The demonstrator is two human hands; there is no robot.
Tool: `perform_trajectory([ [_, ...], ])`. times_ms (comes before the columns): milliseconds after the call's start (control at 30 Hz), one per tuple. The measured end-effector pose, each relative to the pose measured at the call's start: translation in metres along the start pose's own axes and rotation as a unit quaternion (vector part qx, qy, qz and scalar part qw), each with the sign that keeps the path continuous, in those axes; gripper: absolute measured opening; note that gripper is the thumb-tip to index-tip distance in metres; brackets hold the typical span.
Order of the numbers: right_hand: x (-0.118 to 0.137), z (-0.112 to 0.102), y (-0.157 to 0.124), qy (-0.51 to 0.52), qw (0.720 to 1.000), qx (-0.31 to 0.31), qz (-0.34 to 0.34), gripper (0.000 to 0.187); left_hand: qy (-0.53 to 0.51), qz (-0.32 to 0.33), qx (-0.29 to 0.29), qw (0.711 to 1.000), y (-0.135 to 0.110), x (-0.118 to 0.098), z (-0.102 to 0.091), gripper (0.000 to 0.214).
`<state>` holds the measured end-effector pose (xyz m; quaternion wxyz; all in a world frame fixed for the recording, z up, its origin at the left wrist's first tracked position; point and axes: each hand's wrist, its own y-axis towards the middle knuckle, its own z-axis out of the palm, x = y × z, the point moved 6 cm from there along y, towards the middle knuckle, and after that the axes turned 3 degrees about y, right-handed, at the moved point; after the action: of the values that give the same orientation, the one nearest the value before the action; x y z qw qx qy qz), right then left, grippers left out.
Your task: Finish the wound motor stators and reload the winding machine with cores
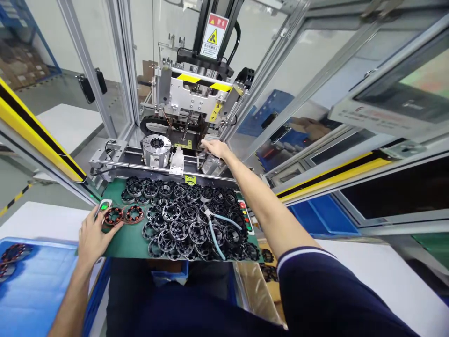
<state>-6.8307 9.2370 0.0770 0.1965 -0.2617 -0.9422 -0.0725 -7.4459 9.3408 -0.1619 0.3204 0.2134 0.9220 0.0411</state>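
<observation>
At the left end of the green work surface (126, 243), my left hand (93, 238) has its thumb and fingers around a stator wound with copper wire (114, 216). A second wound stator (133, 214) lies just right of it. My right hand (216, 149) reaches into the machine, over the metal cylindrical fixture (212, 164) on the right; its fingers are partly hidden, and I cannot make out what they hold. The left cylindrical fixture (156, 150) has a black ring-shaped core in its top. Many unwound black stator cores (179, 229) lie stacked between my arms.
Pliers with light blue handles (218, 229) lie on the cores. Above the fixtures hangs the machine head (196, 93). Yellow-black posts (38, 126) flank the opening. A blue tray (38, 285) with wound stators stands at left. Buttons (242, 206) sit by the right edge.
</observation>
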Motion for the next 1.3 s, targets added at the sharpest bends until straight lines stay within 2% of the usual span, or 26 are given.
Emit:
perform_trajectory([
  [67, -0.008, 0.010, 0.003, 0.004, 1.000, 0.007, 0.013, 0.069, -0.062, 0.021, -0.033, 0.997, 0.002, 0.001, -0.004, 0.089],
  [133, -0.006, 0.011, 0.003, 0.021, 1.000, -0.002, 0.008, 0.060, -0.129, 0.023, -0.063, 0.989, 0.002, 0.002, -0.007, 0.086],
  [233, 0.006, 0.000, -0.008, 0.056, 0.997, -0.046, -0.015, 0.055, -0.192, -0.013, -0.102, 0.976, 0.003, 0.006, -0.012, 0.082],
  [333, 0.023, -0.021, -0.032, 0.090, 0.987, -0.127, -0.050, 0.052, -0.256, -0.044, -0.149, 0.954, 0.004, 0.007, -0.017, 0.094],
  [433, 0.037, -0.038, -0.076, 0.120, 0.971, -0.190, -0.085, 0.048, -0.298, -0.064, -0.169, 0.937, 0.000, 0.006, -0.021, 0.100],
  [533, 0.054, -0.035, -0.155, 0.147, 0.958, -0.215, -0.123, 0.043, -0.315, -0.076, -0.178, 0.929, -0.009, 0.003, -0.025, 0.097],
  [567, 0.064, -0.025, -0.190, 0.160, 0.952, -0.216, -0.146, 0.039, -0.316, -0.075, -0.179, 0.929, -0.012, 0.002, -0.026, 0.095],
  [633, 0.098, 0.008, -0.267, 0.209, 0.922, -0.207, -0.252, 0.026, -0.314, -0.069, -0.178, 0.930, -0.019, -0.004, -0.028, 0.087],
  [667, 0.122, 0.034, -0.302, 0.220, 0.910, -0.173, -0.306, 0.020, -0.312, -0.065, -0.173, 0.932, -0.022, -0.007, -0.028, 0.082],
  [700, 0.149, 0.064, -0.332, 0.216, 0.903, -0.131, -0.348, 0.023, -0.309, -0.064, -0.167, 0.934, -0.024, -0.010, -0.027, 0.077],
  [767, 0.208, 0.134, -0.366, 0.128, 0.909, -0.040, -0.394, 0.041, -0.307, -0.066, -0.156, 0.937, -0.030, -0.016, -0.024, 0.067],
  [800, 0.236, 0.168, -0.368, 0.055, 0.921, -0.007, -0.386, 0.046, -0.306, -0.066, -0.154, 0.937, -0.033, -0.018, -0.022, 0.062],
  [833, 0.259, 0.198, -0.360, -0.014, 0.936, 0.015, -0.351, 0.048, -0.307, -0.066, -0.155, 0.937, -0.036, -0.020, -0.022, 0.057],
  [867, 0.280, 0.220, -0.347, -0.036, 0.941, 0.025, -0.334, 0.048, -0.309, -0.066, -0.159, 0.935, -0.040, -0.021, -0.022, 0.052],
  [967, 0.319, 0.264, -0.300, -0.069, 0.949, 0.044, -0.306, 0.034, -0.327, -0.078, -0.190, 0.922, -0.052, -0.015, -0.028, 0.051],
  [1033, 0.324, 0.278, -0.279, -0.087, 0.950, 0.046, -0.298, 0.034, -0.349, -0.101, -0.223, 0.905, -0.061, 0.000, -0.034, 0.063],
  [1133, 0.318, 0.285, -0.266, -0.103, 0.951, 0.036, -0.290, 0.042, -0.388, -0.153, -0.288, 0.862, -0.075, 0.034, -0.048, 0.076],
  [1233, 0.316, 0.284, -0.264, -0.107, 0.958, 0.019, -0.267, 0.046, -0.443, -0.191, -0.335, 0.809, -0.092, 0.062, -0.069, 0.067],
  [1300, 0.314, 0.280, -0.271, -0.103, 0.961, 0.003, -0.256, 0.044, -0.482, -0.197, -0.332, 0.786, -0.106, 0.067, -0.083, 0.055],
])
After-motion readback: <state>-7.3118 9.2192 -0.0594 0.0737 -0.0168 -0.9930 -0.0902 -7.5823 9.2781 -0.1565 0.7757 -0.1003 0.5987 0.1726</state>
